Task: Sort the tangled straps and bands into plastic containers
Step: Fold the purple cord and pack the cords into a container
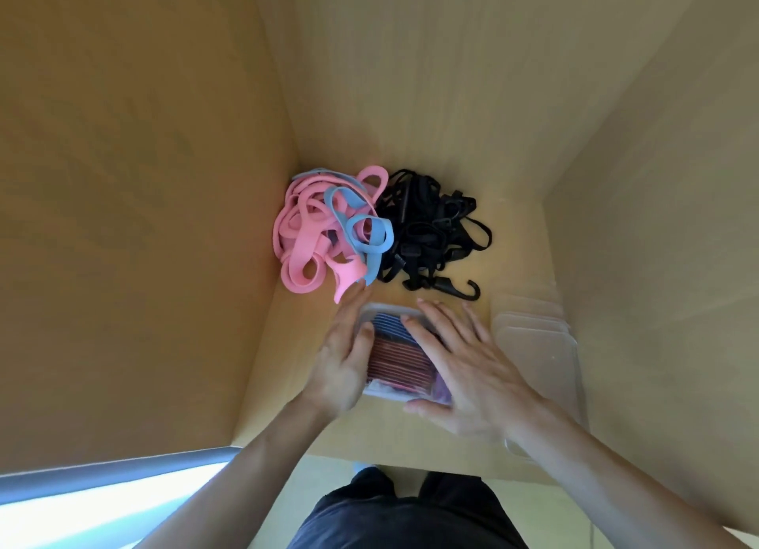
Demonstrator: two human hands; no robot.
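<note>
Wooden walls [410,96] stand all around, and they are the biggest thing we see. Our marker is the clear plastic box [386,308] on the wooden floor, and we tell every place from it.

Our two hands are on this one box. We have our left hand [345,359] flat along its left side, with the fingers straight and pointing away from us. We have our right hand [464,359] lying over its right side, fingers spread out and straight, and the thumb at the near corner. Neither hand is curled round the box; they just press on it from both sides.

Behind the box and to the left is one pile of pink bands [304,236], too tangled for us to count. At least two blue bands [369,228] are looped into it. Behind the box and a bit to the right is one heap of black straps [435,228], touching the pink pile. One black hook [472,292] sticks out on the side near the box.

Right of the box is a stack of clear boxes [542,351]. We cannot count them.

The long side of the box runs away from us, toward the piles. Inside it, folded bands [398,355] lie in stripes across it, blue at the far end and pink at the near end.
</note>
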